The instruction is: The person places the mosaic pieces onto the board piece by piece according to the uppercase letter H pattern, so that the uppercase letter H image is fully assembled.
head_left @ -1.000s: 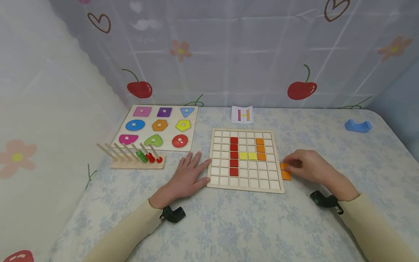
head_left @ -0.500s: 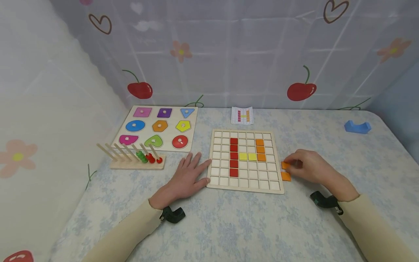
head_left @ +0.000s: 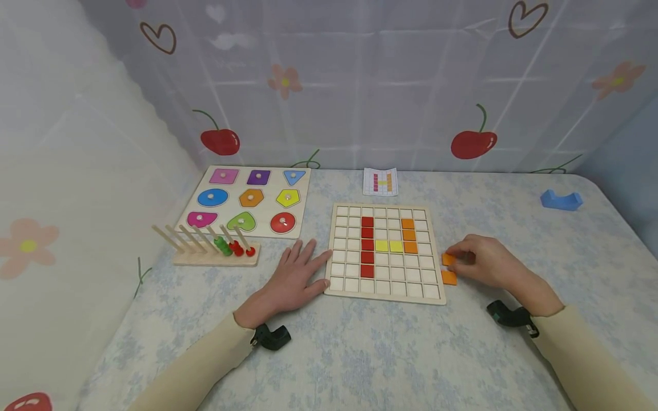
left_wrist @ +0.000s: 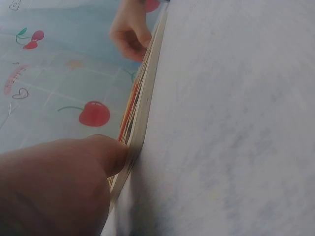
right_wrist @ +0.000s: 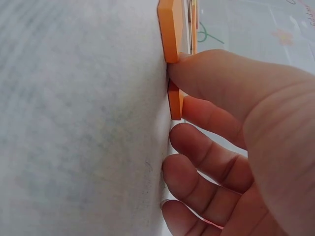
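A wooden grid board (head_left: 398, 288) lies flat, holding a column of several red tiles (head_left: 367, 244), two yellow tiles (head_left: 388, 246) and three orange tiles (head_left: 409, 234). My left hand (head_left: 289, 283) rests spread on the table, its thumb and index finger touching the board's left edge. Just off the right edge, my right hand (head_left: 485, 261) pinches an orange square tile (right_wrist: 175, 103) between thumb and index finger, low at the tabletop; the fingertips partly hide it. A second loose orange tile (head_left: 449, 278) lies on the table on the near side of it, a narrow gap between them.
Behind the board lies a small printed pattern card (head_left: 380, 181). To the left are a knobbed shape puzzle (head_left: 264, 221) and a wooden peg stand (head_left: 205, 258) with green and red beads. A blue notched block (head_left: 561, 200) sits at the far right. A printed curtain (head_left: 360, 103) hangs behind.
The far loose orange tile, under my right fingers, has shifted slightly away from the near one, opening a gap. In the last half second almost nothing moved; my left hand stays put.
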The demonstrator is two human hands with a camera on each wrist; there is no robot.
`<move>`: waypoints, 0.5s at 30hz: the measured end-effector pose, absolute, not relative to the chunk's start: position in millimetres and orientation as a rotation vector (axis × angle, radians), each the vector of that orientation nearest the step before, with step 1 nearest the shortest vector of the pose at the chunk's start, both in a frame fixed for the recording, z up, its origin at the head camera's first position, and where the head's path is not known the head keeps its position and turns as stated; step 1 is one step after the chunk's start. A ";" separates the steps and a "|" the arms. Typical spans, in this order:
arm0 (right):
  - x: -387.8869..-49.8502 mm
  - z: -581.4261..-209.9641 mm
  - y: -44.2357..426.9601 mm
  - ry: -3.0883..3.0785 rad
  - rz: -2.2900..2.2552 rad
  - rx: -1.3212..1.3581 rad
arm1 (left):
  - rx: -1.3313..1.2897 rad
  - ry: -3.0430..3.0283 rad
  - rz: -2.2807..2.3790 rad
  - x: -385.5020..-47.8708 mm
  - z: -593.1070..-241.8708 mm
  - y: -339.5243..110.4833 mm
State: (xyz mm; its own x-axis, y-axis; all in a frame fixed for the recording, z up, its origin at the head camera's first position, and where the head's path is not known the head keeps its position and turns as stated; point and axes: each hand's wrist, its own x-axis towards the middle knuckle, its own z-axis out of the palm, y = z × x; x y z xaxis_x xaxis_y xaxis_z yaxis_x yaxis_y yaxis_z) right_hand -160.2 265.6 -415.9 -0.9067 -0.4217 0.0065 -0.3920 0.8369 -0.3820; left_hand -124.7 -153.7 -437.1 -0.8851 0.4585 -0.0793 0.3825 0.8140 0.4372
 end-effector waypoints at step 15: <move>-159.4 -416.2 267.0 2.944 -0.603 -0.691 | 0.652 2.814 0.623 -124.7 -436.5 -153.3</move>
State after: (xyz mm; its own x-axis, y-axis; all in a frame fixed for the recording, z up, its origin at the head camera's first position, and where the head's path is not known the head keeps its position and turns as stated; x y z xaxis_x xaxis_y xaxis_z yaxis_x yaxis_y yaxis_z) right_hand -159.4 267.0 -416.2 -0.8981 -0.4386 0.0320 -0.4159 0.8234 -0.3859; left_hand -124.7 -153.3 -436.5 -0.8860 0.4560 -0.0846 0.3777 0.8152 0.4391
